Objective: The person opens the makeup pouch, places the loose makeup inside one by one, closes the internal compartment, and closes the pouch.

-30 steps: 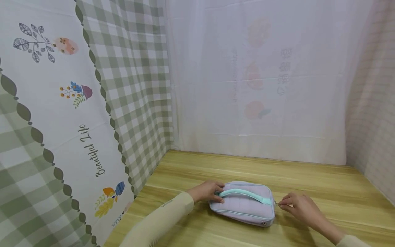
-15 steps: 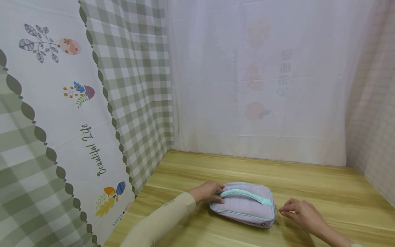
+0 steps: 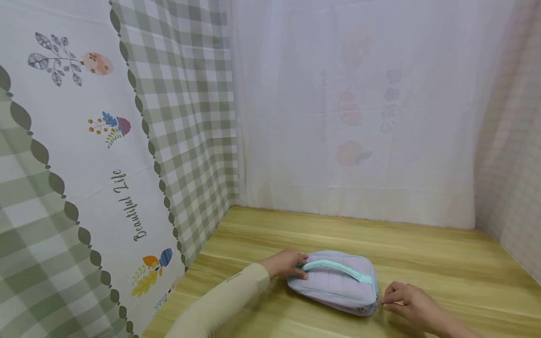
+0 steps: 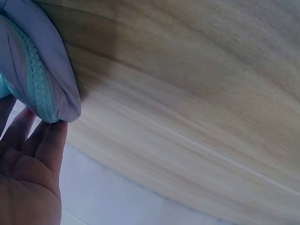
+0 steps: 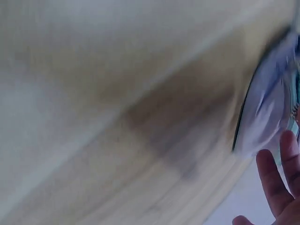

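A lilac zippered bag (image 3: 329, 286) with a mint-green handle (image 3: 338, 266) and mint piping lies on the wooden table. My left hand (image 3: 285, 264) holds its left end, thumb and fingers spread beside the handle's base. In the left wrist view, those fingertips touch the bag's end (image 4: 61, 89) near the mint zipper (image 4: 40, 84). At the right end, my right hand (image 3: 410, 300) pinches a small metal zipper pull (image 3: 380, 303) between thumb and forefinger, close to the front right corner. The right wrist view is blurred and shows the bag (image 5: 265, 108) at its right edge.
Wood-grain table (image 3: 270, 225) surrounds the bag. A green checked cloth (image 3: 186, 103) with printed plants hangs at the left, a white curtain (image 3: 287, 117) at the back, and a pale checked cloth (image 3: 515, 141) at the right.
My right hand has moved toward the front along the bag's right end, with the zipper pull in its fingers. The left hand stays on the left end; the bag has barely shifted.
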Available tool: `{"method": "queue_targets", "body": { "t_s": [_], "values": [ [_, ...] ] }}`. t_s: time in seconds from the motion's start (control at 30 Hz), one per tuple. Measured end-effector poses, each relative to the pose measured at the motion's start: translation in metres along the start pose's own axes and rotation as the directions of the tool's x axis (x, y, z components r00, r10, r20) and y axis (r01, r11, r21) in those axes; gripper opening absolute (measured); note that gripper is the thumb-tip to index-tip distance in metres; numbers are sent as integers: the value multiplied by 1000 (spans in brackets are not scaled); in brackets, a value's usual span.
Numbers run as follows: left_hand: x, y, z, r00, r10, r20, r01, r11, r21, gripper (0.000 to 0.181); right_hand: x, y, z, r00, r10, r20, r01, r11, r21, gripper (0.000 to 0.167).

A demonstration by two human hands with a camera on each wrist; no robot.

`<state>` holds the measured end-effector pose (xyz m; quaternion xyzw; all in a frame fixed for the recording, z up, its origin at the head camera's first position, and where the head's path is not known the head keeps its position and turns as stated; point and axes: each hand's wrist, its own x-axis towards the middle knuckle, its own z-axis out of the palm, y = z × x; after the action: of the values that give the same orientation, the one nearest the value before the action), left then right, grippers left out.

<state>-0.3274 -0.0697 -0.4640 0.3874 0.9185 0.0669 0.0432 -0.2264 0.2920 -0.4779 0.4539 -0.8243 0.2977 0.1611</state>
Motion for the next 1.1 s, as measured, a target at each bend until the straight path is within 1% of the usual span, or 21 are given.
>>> {"method": "queue_targets", "body": {
  "t_s": [0.03,0.1,0.13,0.17,0.23,0.27,0.3,0.37,0.4,0.53,0.57,0.63,0.7,0.83,0.87,0.9,0.97,1.03,1.07,1.1],
  "values": [
    [0,0,0,1000,-1,-2,1,1000,0,33,1,-2,3,999,-50,4,50,999,9,7],
    [0,0,0,1000,-7,-1,7,1000,4,32,2,-7,11,994,-113,16,112,994,11,11],
    [0,0,0,1000,-11,2,11,1000,5,32,2,-10,14,992,-125,18,125,992,3,13],
    [1,0,0,1000,-15,1,15,1000,3,32,3,-13,17,994,-109,23,110,994,-7,14],
    [1,0,1,1000,-21,-1,21,1000,4,34,2,-20,21,999,3,39,-3,1000,-1,13],
    [1,0,0,1000,-24,-3,24,1000,4,35,1,-24,22,997,69,44,-69,998,-3,11],
    [1,0,0,1000,-26,-7,26,1000,7,36,1,-26,23,990,132,46,-132,991,-4,10],
    [1,0,0,1000,-26,-15,26,1000,11,36,0,-30,25,976,215,39,-214,977,-14,10],
    [1,1,0,1000,-26,-17,26,1000,12,35,0,-31,26,970,240,42,-240,971,-11,9],
    [1,2,1,1000,-27,-13,27,1000,5,33,2,-31,30,955,287,74,-290,957,25,8],
    [0,2,1,999,-30,-10,30,1000,4,34,2,-32,31,945,314,89,-318,948,32,7],
    [0,2,2,999,-33,-9,33,999,0,36,3,-33,30,914,390,116,-396,918,32,7],
    [0,3,2,999,-34,-8,34,999,4,39,5,-34,28,876,462,136,-467,884,6,9],
    [1,2,3,1000,-18,-3,18,1000,20,44,9,-39,22,807,569,156,-567,821,-63,12],
    [1,1,2,1000,-7,-3,7,1000,24,44,11,-41,22,787,598,153,-593,801,-83,13],
    [1,0,2,1000,-1,-5,1,1000,27,43,14,-43,21,759,635,143,-626,772,-108,14],
    [1,-3,1,1000,5,-12,-5,1000,16,42,18,-46,20,694,712,109,-695,701,-158,18],
    [1,-6,-2,1000,-10,-22,9,999,-49,41,22,-49,18,637,768,61,-747,635,-195,23],
    [1,-7,-5,999,-25,-27,23,995,-94,41,23,-48,16,618,785,41,-762,611,-215,28],
    [1,-8,-8,998,-49,-32,44,989,-142,42,24,-48,15,610,792,21,-768,597,-233,35]
  ]
}}
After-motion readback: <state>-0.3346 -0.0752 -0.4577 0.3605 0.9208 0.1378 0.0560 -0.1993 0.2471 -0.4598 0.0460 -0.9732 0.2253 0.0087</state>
